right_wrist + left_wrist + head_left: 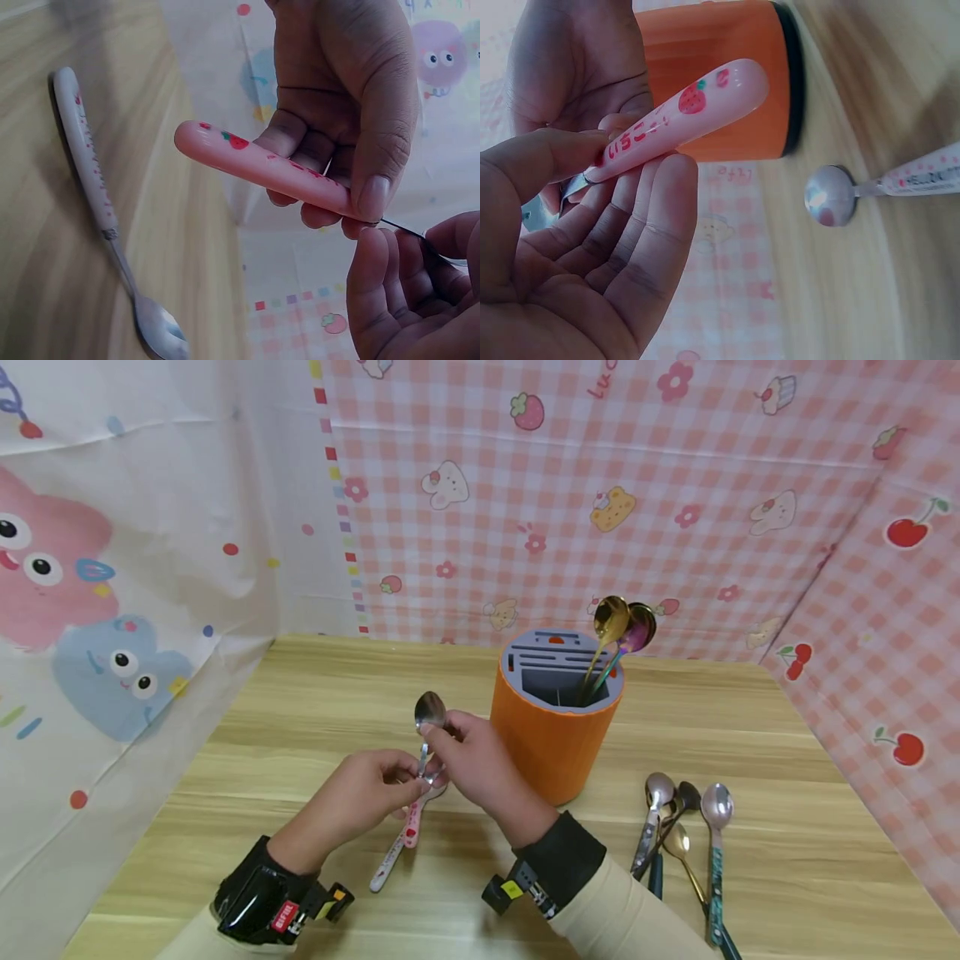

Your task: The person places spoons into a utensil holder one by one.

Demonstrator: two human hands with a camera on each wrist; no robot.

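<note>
Both hands hold one spoon with a pink, strawberry-printed handle (682,112) up off the table. My left hand (367,793) pinches the handle near its neck, thumb on top, as the right wrist view shows. The thumb and fingers of my right hand (480,764) grip the metal near the spoon's bowl (430,708), which points away from me. Beneath the hands, a second spoon with a white, printed handle (84,150) lies on the table, its bowl (831,196) partly covered in the head view.
Just beyond the right hand stands an orange utensil holder (551,735) with a grey slotted top. A gold spoon (611,620) and a rainbow-coloured spoon (637,628) stick up from it. Several spoons, one with a teal handle (716,877), lie at the right, partly behind the right sleeve.
</note>
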